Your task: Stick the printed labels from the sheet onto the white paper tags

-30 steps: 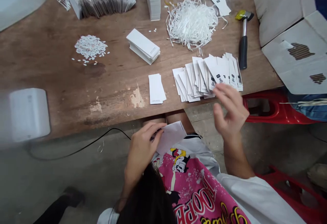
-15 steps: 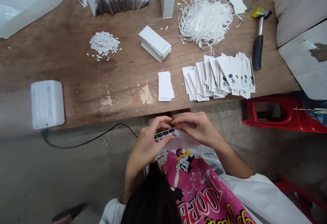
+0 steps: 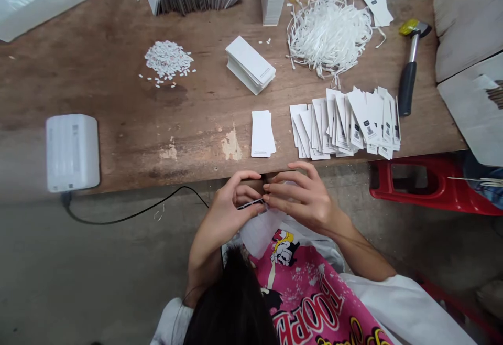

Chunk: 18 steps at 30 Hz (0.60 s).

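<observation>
A sheet of stickers on translucent backing [image 3: 260, 235] hangs over the lap, below the table's front edge. My left hand [image 3: 230, 206] grips its upper left part, thumb on top and fingers curled behind. Only a thin dark edge of the printed stickers shows by that thumb. From the other side, my right hand [image 3: 308, 198] holds the sheet near its top with the fingertips, the little finger raised and the thumb hidden. On the table just beyond the hands lies a small stack of white cards [image 3: 261, 132].
Stickered cards [image 3: 346, 125] lie fanned at right, near a hammer [image 3: 408, 77]. Behind are white tag strings [image 3: 330, 33], a card stack [image 3: 250, 62] and a pile of small white pieces [image 3: 168, 61]. A white box-shaped device [image 3: 73, 151] with a cable sits left; a red stool [image 3: 440, 193] stands right.
The sheet has tilted, its printed stickers turning out of sight and more translucent backing showing. My right hand has turned, its back now upward and fingers spread further. The view has shifted slightly.
</observation>
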Each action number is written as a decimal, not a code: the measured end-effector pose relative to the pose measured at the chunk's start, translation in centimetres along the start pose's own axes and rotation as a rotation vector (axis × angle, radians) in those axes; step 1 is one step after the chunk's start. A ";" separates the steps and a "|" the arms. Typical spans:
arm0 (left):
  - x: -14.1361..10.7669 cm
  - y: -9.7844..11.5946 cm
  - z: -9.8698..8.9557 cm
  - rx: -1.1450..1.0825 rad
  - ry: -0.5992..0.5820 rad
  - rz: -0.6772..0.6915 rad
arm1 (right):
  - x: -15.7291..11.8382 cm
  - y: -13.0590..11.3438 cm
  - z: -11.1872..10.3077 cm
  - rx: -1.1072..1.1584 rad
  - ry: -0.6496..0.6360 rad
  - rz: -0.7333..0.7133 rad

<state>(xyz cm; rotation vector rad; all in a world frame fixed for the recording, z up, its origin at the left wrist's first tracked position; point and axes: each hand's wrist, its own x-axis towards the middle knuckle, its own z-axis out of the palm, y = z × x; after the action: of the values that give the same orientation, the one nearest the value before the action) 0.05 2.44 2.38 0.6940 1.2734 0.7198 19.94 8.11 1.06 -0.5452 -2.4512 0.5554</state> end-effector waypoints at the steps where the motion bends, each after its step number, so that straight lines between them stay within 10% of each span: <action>1: 0.0 0.0 -0.1 -0.013 -0.005 -0.004 | 0.0 0.0 0.0 0.001 -0.005 -0.022; 18: 1.3 -0.6 -0.5 -0.173 -0.218 -0.093 | 3.2 1.2 -2.8 0.335 -0.359 -0.016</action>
<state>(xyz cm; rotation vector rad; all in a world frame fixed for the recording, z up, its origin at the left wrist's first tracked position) -0.18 3.18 1.08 0.5518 1.0243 0.6506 19.43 11.39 3.98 -0.3073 -2.6044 1.1142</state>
